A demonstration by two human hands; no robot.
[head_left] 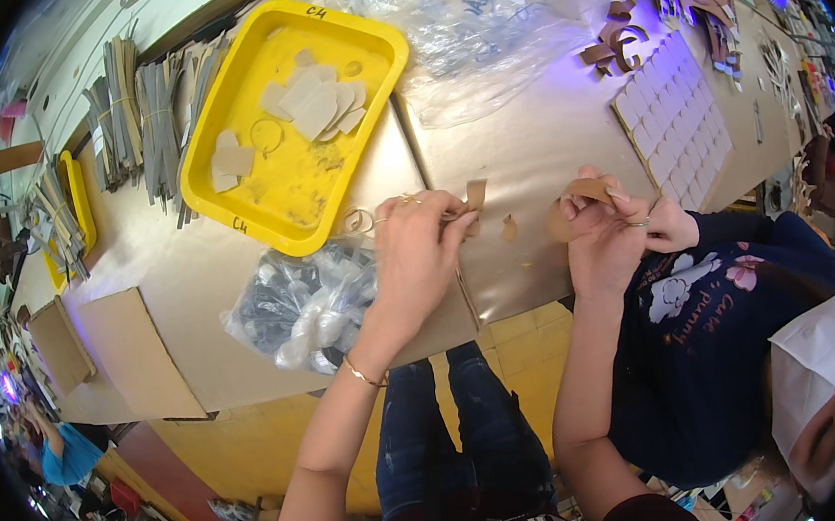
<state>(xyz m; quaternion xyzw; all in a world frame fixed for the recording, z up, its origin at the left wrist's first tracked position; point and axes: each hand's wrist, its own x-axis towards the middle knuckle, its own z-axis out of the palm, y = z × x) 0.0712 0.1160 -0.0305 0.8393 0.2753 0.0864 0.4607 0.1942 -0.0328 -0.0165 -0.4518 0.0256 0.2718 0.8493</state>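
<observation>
The left hand [413,251] had its thumb and forefinger pinched together on a short brown piece [476,196], over the middle of the bench [526,290]. To its right, the right hand [605,242] had its fingers curled closed on a curved brown strip [587,188]. A light fingertip grip probably suited both, since such thin pieces looked easy to crease; the small brown scrap [509,229] between the hands was best kept clear of them.
</observation>
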